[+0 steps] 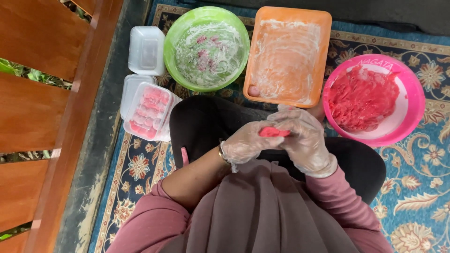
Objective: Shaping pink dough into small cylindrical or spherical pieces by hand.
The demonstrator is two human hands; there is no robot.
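Hands in thin clear gloves meet over the lap of a person seated on a patterned rug, the left hand and right hand both closed around one small lump of red dough, pressed between the palms. A pink bowl of the same red dough sits just to the right. Ahead lie an orange tray smeared with white coating and a green bowl holding white flakes with a few pink pieces among them. At the left, a clear plastic box is packed with pink pieces, resting on another box, and an empty one stands beyond it. Judging from the soft, sticky look of the dough, the lump could cling to the gloves and tear out of shape when released, or slip from between the palms onto the dark trousers or rug and pick up dirt.
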